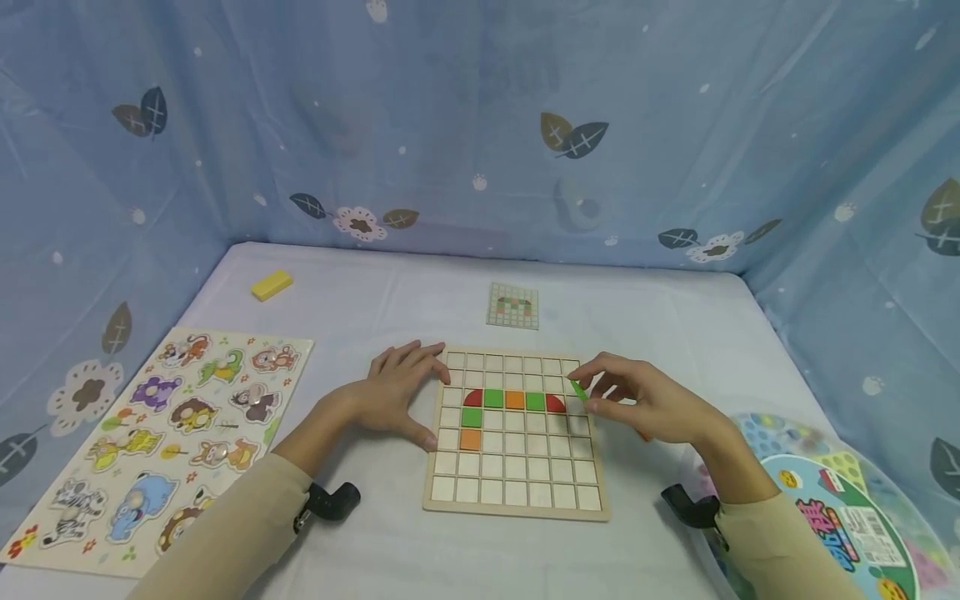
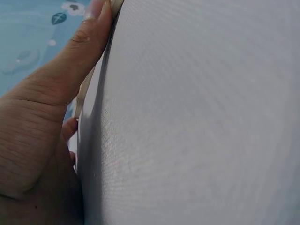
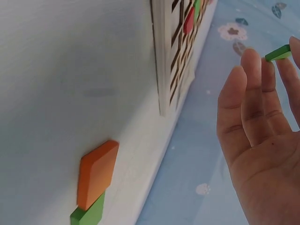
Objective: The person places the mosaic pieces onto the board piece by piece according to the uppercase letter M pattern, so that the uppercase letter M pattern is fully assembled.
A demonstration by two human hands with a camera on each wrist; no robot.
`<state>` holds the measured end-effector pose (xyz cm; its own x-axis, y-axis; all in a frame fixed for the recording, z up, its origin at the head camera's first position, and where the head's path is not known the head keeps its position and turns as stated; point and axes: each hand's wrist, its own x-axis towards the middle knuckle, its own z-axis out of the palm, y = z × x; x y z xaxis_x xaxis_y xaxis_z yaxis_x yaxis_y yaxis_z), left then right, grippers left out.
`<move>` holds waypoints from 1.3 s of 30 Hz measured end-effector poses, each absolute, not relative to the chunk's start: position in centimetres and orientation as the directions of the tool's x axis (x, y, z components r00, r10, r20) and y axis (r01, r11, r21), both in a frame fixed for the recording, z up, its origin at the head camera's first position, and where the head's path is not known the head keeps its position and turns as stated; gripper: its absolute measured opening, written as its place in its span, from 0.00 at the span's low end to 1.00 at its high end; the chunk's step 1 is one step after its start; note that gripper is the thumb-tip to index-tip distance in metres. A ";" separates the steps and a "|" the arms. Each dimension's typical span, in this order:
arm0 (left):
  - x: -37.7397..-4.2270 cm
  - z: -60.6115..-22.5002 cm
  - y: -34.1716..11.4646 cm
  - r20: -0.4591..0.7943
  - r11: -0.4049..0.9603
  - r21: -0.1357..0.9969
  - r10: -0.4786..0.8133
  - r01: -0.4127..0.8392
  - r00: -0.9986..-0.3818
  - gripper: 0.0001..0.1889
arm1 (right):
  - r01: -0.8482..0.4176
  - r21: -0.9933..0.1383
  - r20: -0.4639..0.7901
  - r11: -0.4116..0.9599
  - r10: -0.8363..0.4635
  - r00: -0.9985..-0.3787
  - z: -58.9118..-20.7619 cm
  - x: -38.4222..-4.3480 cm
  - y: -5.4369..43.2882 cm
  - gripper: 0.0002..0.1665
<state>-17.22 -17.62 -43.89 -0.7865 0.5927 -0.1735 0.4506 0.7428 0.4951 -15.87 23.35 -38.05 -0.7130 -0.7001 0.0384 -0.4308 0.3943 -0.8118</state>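
Observation:
A wooden grid board (image 1: 523,493) lies on the white cloth, with a row of red, green and orange tiles in its cells. Below that row's left end sit a green tile (image 1: 472,417) and an orange tile (image 1: 470,439). My left hand (image 1: 397,392) rests at the board's left edge with fingers spread; the thumb (image 2: 86,44) touches the rim. Over the board's right edge, my right hand (image 1: 637,396) pinches a small green tile (image 3: 278,53) between thumb and fingertips. Beneath that hand, a loose orange tile (image 3: 98,173) and a green tile (image 3: 90,212) lie on the cloth.
A small pattern card (image 1: 513,306) lies behind the board. To the left are an animal puzzle board (image 1: 168,442) and a yellow block (image 1: 272,285). At the lower right sits a round clear container (image 1: 832,500) with a printed label. Blue curtains surround the table.

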 end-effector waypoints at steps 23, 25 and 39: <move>-17.3 -43.9 -17.5 -0.191 0.758 0.482 0.580 0.439 -0.792 0.48 | -0.446 -0.820 0.037 0.358 -0.744 -0.667 -38.5 -17.0 19.6 0.20; -17.2 -43.8 -17.5 -0.185 0.756 0.486 0.580 0.439 -0.793 0.48 | -0.456 -0.818 0.043 0.351 -0.753 -0.657 -38.6 -17.1 19.2 0.20; -17.2 -43.8 -17.5 -0.182 0.753 0.486 0.584 0.444 -0.791 0.48 | -0.523 -0.759 0.013 0.388 -0.794 -0.608 -39.8 -17.8 17.0 0.19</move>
<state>-17.20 -17.48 -43.80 -0.7911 0.5840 -0.1818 0.4441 0.7529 0.4858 -17.77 17.01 -39.82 -0.6083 -0.7936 0.0131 -0.5229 0.3882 -0.7589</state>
